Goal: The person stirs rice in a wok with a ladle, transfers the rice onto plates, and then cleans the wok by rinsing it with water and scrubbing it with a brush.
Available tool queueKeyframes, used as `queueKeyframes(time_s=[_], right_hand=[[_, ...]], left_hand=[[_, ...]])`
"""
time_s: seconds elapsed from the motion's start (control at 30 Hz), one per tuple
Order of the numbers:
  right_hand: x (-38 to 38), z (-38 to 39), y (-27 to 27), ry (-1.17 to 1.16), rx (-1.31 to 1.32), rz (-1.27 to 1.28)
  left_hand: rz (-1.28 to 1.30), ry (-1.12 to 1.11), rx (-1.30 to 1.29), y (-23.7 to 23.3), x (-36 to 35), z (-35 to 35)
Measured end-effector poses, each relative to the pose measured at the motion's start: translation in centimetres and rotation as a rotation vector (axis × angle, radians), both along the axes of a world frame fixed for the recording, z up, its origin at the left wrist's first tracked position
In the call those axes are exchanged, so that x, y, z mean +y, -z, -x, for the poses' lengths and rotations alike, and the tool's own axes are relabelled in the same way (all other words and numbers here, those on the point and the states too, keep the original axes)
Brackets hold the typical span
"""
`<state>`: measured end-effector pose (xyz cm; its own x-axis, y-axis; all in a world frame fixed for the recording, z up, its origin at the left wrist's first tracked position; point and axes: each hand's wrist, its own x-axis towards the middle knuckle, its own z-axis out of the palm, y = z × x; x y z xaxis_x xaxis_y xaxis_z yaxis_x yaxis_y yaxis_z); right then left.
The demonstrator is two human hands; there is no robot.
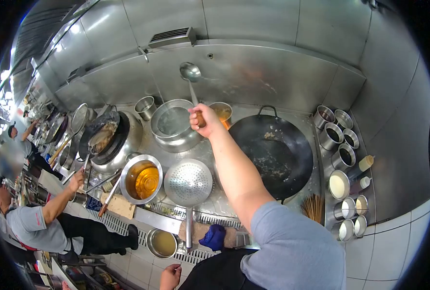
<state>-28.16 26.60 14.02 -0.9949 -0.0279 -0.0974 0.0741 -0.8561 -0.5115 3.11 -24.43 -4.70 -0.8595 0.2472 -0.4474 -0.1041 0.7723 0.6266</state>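
Observation:
My right hand (203, 121) is closed around the wooden handle of a ladle (191, 72), its metal bowl raised toward the steel back wall. My right arm reaches over the left edge of a black wok (282, 164), which holds small scraps of food. Below the ladle is a wide metal pot (172, 123) of cloudy liquid. A metal container (224, 109) with orange contents is partly hidden behind my right wrist. Low in view, my left hand (170, 277) has its fingers curled in, with nothing visible in them. It is nearest to a small pot (162, 243) of yellowish liquid.
A perforated strainer (188, 181) lies beside a pot of amber oil (141, 180). Seasoning containers (343, 157) and squeeze bottles (362, 166) line the right side. A bamboo brush (313, 208) and blue cloth (213, 238) lie in front. At left, a co-worker (36, 222) handles another wok (103, 135).

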Motion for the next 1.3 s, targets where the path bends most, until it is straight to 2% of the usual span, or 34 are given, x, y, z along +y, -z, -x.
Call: queueKeyframes(time_s=[0.07, 0.13, 0.17, 0.2, 0.27, 0.3, 0.33, 0.4, 0.43, 0.5, 0.53, 0.6, 0.7, 0.77, 0.9, 1.03, 1.07, 1.17, 1.27, 1.3], right_hand=[[-1.3, 0.9, 0.5, 0.166, -0.182, -0.465], [-2.4, 0.6, 0.7, 0.194, -0.277, -1.101], [-2.8, 0.7, 1.0, 0.131, -0.343, -1.378], [-3.0, 0.4, 1.2, 0.129, -0.341, -1.382], [-4.0, -0.3, 2.1, 0.067, -0.358, -1.909], [-5.1, -1.0, 3.3, 0.368, -0.262, -2.077], [-5.3, -0.7, 3.8, 0.363, -0.255, -2.078], [-5.5, -0.6, 4.1, -0.043, -0.288, -2.081], [-5.2, 0.3, 4.7, -0.047, -0.278, -2.084], [-4.7, 2.3, 5.7, -0.303, -0.453, -1.227], [-4.1, 1.4, 5.4, -0.186, -0.394, -0.715], [-3.2, 1.7, 4.8, -0.200, -0.464, -0.192], [-3.7, -1.4, 1.2, -0.117, -0.497, -0.152], [-2.7, -3.7, -0.2, -0.153, -0.489, -0.134], [-1.2, -10.0, -3.3, -0.136, -0.432, -0.128], [0.6, -18.3, -6.3, -0.071, -0.331, -0.164], [1.3, -20.1, -6.6, -0.066, -0.279, -0.159], [3.8, -25.8, -7.6, -0.034, -0.276, -0.166], [6.0, -30.5, -8.5, 0.059, -0.375, -0.327], [6.5, -31.8, -8.8, 0.097, -0.425, -0.407]], left_hand=[[-0.002, 0.018, 0.025, -2.9, 2.2, 0.2], [-0.007, 0.032, 0.053, -3.6, 2.7, 0.2], [-0.024, 0.010, 0.072, -3.2, 2.4, 0.6], [-0.041, -0.013, 0.092, -3.1, 2.4, 0.8], [-0.041, -0.018, 0.118, -3.1, 2.1, 0.8], [-0.038, -0.033, 0.126, -2.8, 1.7, 0.7], [-0.034, -0.048, 0.135, -2.6, 1.4, 0.4], [-0.011, -0.071, 0.092, -2.3, 0.8, -0.2], [0.010, -0.084, 0.049, -2.3, 0.7, -0.5], [0.008, -0.094, 0.053, -1.5, 0.4, -1.1], [0.007, -0.099, 0.056, -1.5, 0.4, -1.4], [0.010, -0.087, 0.069, -2.2, 1.0, -1.7], [-0.024, -0.058, 0.085, -1.5, 1.7, -0.8], [-0.057, -0.040, 0.082, -2.1, 2.8, -0.2], [-0.214, 0.131, 0.153, -6.6, 10.5, 3.1], [-0.376, 0.509, 0.350, -12.3, 21.0, 5.2], [-0.428, 0.599, 0.330, -14.0, 23.7, 5.2], [-0.581, 0.794, 0.731, -14.0, 32.0, 5.4], [-0.517, 0.865, 0.869, -12.4, 38.7, 5.0], [-0.321, 1.024, 0.808, -12.2, 40.5, 4.9]])
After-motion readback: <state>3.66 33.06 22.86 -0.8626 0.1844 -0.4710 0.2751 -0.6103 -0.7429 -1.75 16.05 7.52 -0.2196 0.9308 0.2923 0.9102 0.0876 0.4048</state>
